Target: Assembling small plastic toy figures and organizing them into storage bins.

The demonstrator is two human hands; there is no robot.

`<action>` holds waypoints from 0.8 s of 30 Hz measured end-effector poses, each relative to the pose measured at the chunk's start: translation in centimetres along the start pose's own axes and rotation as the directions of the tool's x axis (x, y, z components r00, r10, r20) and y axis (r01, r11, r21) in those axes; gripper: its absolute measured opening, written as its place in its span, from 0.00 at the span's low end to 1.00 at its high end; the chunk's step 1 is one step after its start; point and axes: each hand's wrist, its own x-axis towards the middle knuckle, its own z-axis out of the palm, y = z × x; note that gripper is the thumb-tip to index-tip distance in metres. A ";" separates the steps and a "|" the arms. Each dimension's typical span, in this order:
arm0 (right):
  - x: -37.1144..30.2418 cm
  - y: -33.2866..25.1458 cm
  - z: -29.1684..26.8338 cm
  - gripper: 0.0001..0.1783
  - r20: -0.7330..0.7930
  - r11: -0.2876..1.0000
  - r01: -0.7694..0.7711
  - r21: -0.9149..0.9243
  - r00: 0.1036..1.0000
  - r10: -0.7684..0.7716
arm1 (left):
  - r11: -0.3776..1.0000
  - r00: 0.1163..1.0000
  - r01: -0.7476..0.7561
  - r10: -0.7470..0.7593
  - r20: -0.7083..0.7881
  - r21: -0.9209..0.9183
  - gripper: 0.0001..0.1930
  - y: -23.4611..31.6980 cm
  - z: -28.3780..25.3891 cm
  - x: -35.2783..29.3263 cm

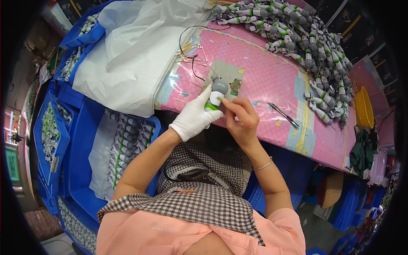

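Note:
My left hand (192, 118), in a white glove, is closed round a small toy figure part (216, 98). The part has a rounded grey end, a white middle and a bright green band. My bare right hand (244, 120) is curled in a pinch, its fingertips right beside the white section. Whatever lies between those fingertips is too small to make out. Both hands are over the near edge of the pink-covered table (267, 123). Just beyond them is a grey patch (229, 70) on the tabletop.
Cotton swabs (187, 54) and a thin black cable lie past my left hand. A pen (283, 115) rests to the right. Many similar toy parts (312, 46) are heaped at the far right. White sheeting (123, 63) covers the left side. Blue crates (80, 170) of parts stand at left.

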 end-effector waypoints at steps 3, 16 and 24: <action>0.1 0.2 0.3 0.14 -0.014 0.999 -0.012 -0.036 1.000 0.012 | 0.999 0.999 0.037 -0.037 -0.006 -0.024 0.38 0.3 -0.1 0.2; 0.3 -0.4 -0.3 0.14 0.036 0.998 0.039 -0.047 0.999 -0.038 | 0.999 0.999 -0.009 0.007 0.041 0.039 0.41 0.2 -0.1 0.3; 1.0 -0.5 -0.5 0.14 0.068 0.995 0.031 -0.091 0.997 -0.025 | 0.970 0.998 -0.056 0.057 0.000 0.235 0.38 0.8 -0.2 0.4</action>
